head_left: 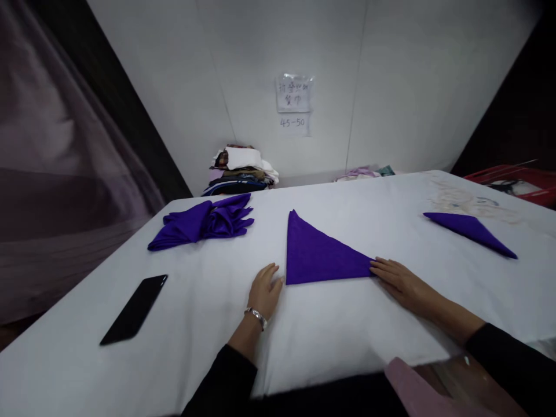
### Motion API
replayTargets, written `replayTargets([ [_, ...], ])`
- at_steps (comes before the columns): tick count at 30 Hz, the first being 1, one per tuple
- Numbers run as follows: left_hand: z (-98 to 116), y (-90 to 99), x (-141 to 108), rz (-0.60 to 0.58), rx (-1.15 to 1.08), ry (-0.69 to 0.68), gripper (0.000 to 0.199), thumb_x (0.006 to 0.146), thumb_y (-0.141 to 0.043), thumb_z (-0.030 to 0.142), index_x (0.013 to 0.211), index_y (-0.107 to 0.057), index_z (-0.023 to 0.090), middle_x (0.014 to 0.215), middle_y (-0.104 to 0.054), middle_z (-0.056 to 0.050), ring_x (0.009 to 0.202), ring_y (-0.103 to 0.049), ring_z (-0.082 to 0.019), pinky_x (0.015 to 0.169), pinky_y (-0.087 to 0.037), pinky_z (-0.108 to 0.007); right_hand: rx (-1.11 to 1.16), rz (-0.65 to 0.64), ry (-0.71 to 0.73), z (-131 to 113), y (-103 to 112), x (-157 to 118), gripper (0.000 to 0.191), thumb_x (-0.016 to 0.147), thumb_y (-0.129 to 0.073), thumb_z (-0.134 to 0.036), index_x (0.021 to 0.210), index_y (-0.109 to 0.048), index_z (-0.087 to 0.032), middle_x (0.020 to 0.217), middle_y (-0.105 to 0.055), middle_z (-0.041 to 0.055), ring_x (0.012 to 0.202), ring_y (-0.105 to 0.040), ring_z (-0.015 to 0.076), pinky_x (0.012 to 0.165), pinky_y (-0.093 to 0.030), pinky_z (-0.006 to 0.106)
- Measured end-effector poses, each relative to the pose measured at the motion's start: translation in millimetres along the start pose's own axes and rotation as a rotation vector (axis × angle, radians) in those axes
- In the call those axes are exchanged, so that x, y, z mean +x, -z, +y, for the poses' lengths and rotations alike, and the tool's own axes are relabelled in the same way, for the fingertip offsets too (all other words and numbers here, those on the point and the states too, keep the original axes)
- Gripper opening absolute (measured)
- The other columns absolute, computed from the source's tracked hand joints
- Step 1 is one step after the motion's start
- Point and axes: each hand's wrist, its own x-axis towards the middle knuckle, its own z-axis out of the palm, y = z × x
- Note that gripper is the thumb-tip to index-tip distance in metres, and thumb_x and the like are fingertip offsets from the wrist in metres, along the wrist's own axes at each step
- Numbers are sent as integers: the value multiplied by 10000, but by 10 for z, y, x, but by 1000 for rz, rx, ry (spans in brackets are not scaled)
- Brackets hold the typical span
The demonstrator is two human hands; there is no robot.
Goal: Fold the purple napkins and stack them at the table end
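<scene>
A purple cloth lies flat as a folded triangle on the white-covered table. Beside its lower left corner rests my left hand, fingers apart, with nothing in it and a silver bracelet at the wrist. My right hand lies flat with its fingertips on the cloth's right corner. A loose heap of purple cloths is at the back left. Another folded purple cloth lies to the right.
A black phone or tablet lies at the left. Stacked clothes stand behind the table, below a paper sign on the wall. A red basket is at the far right. Pale marks or threads show near the back right corner.
</scene>
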Motion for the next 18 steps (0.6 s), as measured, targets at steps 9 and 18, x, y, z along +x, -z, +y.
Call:
replayTargets([
  [9,196,7,-167,-26,91,-158,330,771,-535,117,1085,-604,193,1150,-598,-43,1108,-505,-205,990,-409,-387,-50,222,83,352,-152,20,414,850,-357,-211,1191,-592,-227,1212,-602,69,1150,-527,250,970,-432,478],
  [18,396,-113,-69,-41,312,-233,301,795,-454,85,1008,-628,206,1106,-595,-74,1045,-503,-251,899,-436,-430,-71,359,148,384,-235,178,403,846,-362,-165,1114,-645,-269,1136,-646,68,1047,-600,246,891,-502,429],
])
